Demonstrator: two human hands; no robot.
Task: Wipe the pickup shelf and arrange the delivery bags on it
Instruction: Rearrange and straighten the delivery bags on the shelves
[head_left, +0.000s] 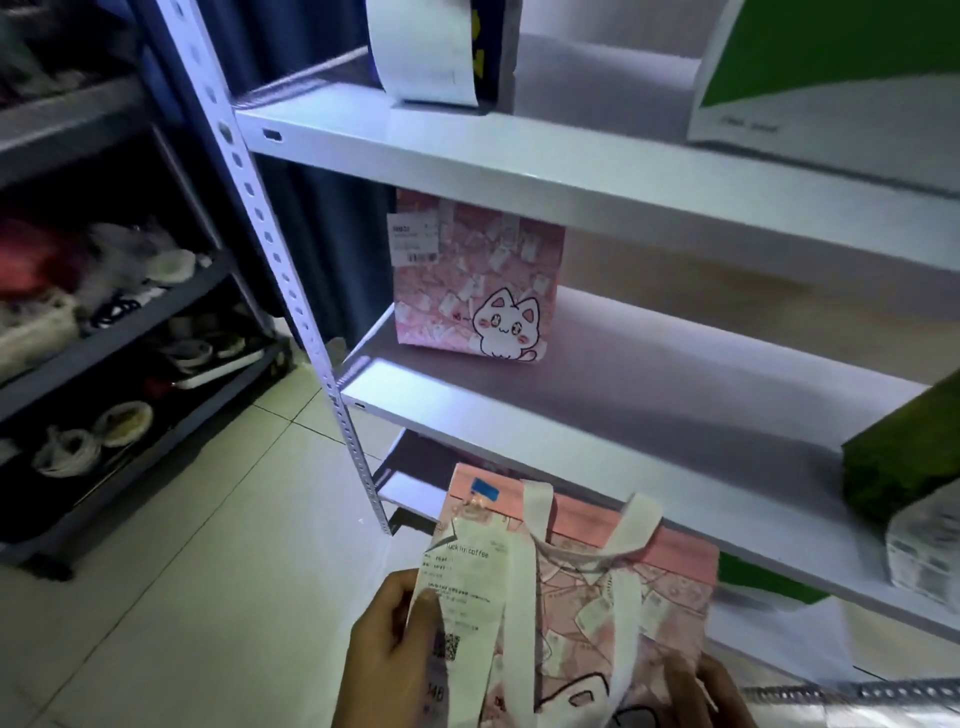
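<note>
I hold a pink cat-print delivery bag (613, 597) with white handles low in front of the white pickup shelf (649, 415). My left hand (389, 644) grips its left side and pins a long white receipt (462, 587) under the thumb. My right hand (706, 691) holds the bag's lower right corner. A matching pink cat bag (475, 280) stands at the left end of the middle shelf. On the upper shelf (519, 156) stand a dark bag with a white receipt (436, 52) and a green-and-white bag (831, 73).
A dark green bag (904, 457) and a wrapped white package (924, 545) sit at the middle shelf's right end. A grey rack (119, 322) with clutter stands to the left. A perforated white upright (291, 291) frames the shelf. Pale floor tiles (208, 545) lie below.
</note>
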